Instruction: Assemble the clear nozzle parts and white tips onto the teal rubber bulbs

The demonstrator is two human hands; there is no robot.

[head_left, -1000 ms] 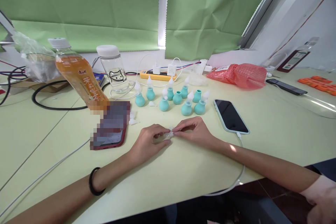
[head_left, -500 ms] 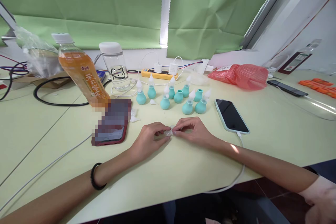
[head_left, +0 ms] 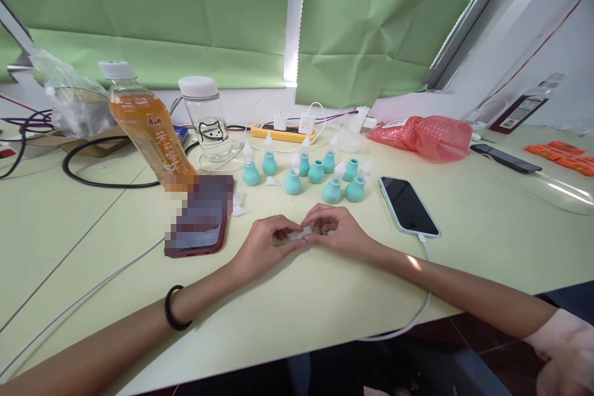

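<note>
My left hand [head_left: 265,246] and my right hand [head_left: 341,230] meet low over the table, fingertips pinched together. Between them is a small translucent white plastic piece [head_left: 296,235], mostly covered by fingers, so its exact shape is unclear. Just beyond stand several teal squeeze bulbs, some with a clear-white pointed nozzle, such as the bulb at the left [head_left: 251,174] and the front bulb [head_left: 332,190]. An open-topped bulb [head_left: 316,171] and another open bulb [head_left: 351,169] have no nozzle. A small white cone-shaped tip [head_left: 271,181] lies on the table among them.
At left lie a red-cased phone [head_left: 199,229], small white pieces [head_left: 239,207], an orange drink bottle [head_left: 148,130] and a clear cup [head_left: 204,124]. Behind are a yellow power strip [head_left: 278,132] and a red bubble-wrap bag [head_left: 422,135]. A charging phone [head_left: 409,205] lies right.
My fingers have shifted slightly around the translucent piece, the right index finger lifting and curling more. The bulbs and other things stay where they were; the view moves a little.
</note>
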